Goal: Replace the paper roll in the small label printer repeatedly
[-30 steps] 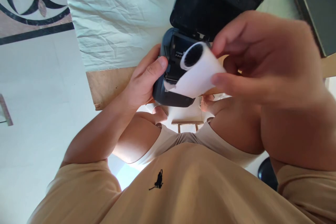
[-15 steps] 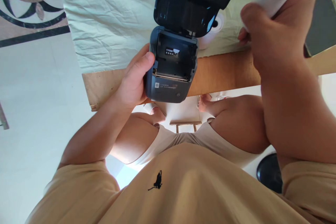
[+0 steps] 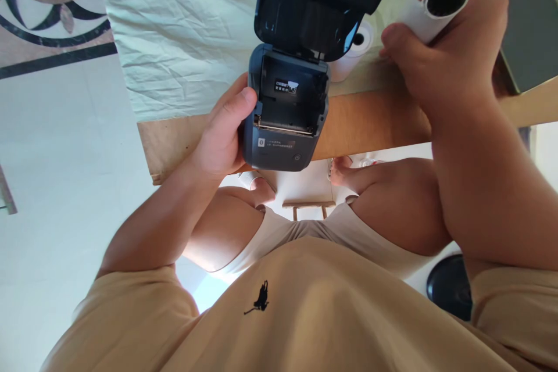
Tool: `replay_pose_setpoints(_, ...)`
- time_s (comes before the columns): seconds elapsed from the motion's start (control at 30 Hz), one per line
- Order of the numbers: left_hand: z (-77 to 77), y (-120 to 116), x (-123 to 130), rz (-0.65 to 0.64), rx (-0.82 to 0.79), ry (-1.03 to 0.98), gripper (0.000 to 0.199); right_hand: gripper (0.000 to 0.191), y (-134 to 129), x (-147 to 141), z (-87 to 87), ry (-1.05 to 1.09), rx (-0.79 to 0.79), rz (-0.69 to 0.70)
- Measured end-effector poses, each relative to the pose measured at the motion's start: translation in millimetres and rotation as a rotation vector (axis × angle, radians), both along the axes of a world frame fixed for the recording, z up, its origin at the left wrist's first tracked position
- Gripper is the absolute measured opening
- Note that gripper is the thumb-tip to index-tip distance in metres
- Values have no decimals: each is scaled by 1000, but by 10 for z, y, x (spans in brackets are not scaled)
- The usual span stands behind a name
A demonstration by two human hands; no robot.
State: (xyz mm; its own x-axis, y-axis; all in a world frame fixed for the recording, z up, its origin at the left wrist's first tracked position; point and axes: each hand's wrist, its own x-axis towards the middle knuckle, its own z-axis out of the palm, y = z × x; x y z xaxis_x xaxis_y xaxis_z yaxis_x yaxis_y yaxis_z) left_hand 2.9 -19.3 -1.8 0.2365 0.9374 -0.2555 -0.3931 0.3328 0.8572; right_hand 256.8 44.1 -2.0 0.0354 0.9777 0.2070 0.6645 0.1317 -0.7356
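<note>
My left hand (image 3: 226,128) is closed around the left side of a dark blue-grey label printer (image 3: 279,148), with the thumb on its edge. The printer's black lid (image 3: 314,6) stands lifted away from the body, and no roll lies in the bay. In my right hand (image 3: 462,46) is a white paper roll (image 3: 422,20), its dark hollow core facing up toward me; the fingers wrap round it. A second white roll (image 3: 349,64) stands on the table behind the printer, partly covered by the lid.
A pale green cloth (image 3: 183,40) covers the table, whose wooden edge (image 3: 375,119) runs in front of me. At the right lies a dark grey flat board (image 3: 529,23). A black round object (image 3: 451,288) is on the floor at lower right.
My right hand has moved left and slightly nearer with the paper roll, closer to the printer. The left hand and the printer have stayed nearly still.
</note>
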Motion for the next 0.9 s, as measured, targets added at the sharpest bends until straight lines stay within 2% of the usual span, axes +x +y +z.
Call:
replay_pose_setpoints(0.07, -10, 4, -7, -2, -4, -1, 33, 24, -7, 13, 10, -84, 60, -21)
replay_pose_setpoints(0.2, -13, 5, -6, 10, 6, -23, 31, 44, -17, 35, 19, -163, 85, 42)
replay_pose_setpoints(0.3, 0, 2, 4, 8, -6, -22, 31, 48, -14, 45, 9, -203, 76, 48)
replay_pose_setpoints(0.43, 0, 3, 11, 1, 2, -10, 32, 73, -8, 72, -12, -273, -33, -18)
replay_pose_setpoints(0.5, -8, 4, 11, 5, 14, -14, 34, 79, -26, 85, -4, -276, 27, -17)
replay_pose_setpoints(0.57, -13, 4, 11, 16, 19, -31, 35, 69, -79, 78, 33, -289, 217, 1)
replay_pose_setpoints(0.63, -12, 3, 16, 9, 2, -47, 34, 48, -168, 34, 93, -306, 404, 35)
replay_pose_setpoints(0.7, -10, 2, 27, 14, -3, -52, 33, 41, -267, -47, 151, -275, 431, 105)
replay_pose_setpoints(0.8, -11, 3, 41, 41, 46, -62, 34, 43, -351, -196, 164, -244, 272, 196)
replay_pose_setpoints(0.9, -11, 4, 37, 29, 58, -63, 36, 49, -314, -298, 87, -257, 122, 230)
